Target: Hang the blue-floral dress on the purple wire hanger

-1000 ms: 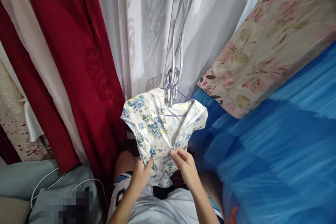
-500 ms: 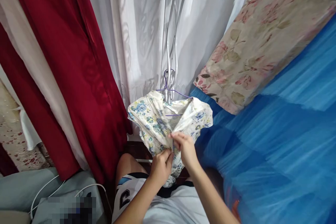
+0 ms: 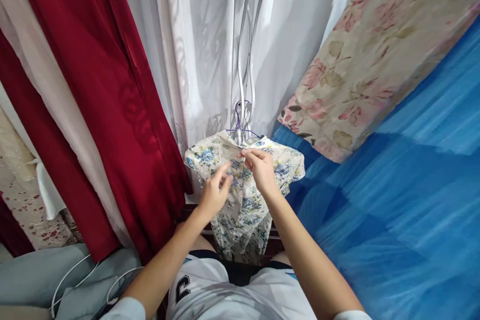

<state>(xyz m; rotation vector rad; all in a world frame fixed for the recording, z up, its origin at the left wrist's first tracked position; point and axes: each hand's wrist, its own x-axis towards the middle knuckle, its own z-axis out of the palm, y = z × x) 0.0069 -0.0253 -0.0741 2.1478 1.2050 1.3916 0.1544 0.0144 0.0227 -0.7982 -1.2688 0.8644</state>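
A white short-sleeved floral blouse [image 3: 251, 203] with blue and yellow-green flowers hangs in front of me on a thin purple hanger [image 3: 238, 119]. With thumb and fingers pinched, my right hand [image 3: 260, 169] grips the front edge of the blouse just below its neckline. Whatever small fastening may be under those fingertips is hidden. My left hand [image 3: 214, 194] is over the left half of the blouse, its fingers apart and somewhat blurred, holding nothing. The two front edges meet along the middle, and the neck is drawn together.
A white metal stand [image 3: 241, 75] carries the hanger. White curtains [image 3: 210, 50] hang behind it, with red drapes [image 3: 138, 125] on the left. A pink-flowered cloth [image 3: 348, 85] and blue tulle [image 3: 405, 200] are on the right. Grey cushioning [image 3: 41, 272] with a white cable [image 3: 65, 280] lies lower left.
My right hand has moved up the front from mid-chest to the neckline, and the open V of the blouse has closed. My left hand has let go of the lower front and risen leftward.
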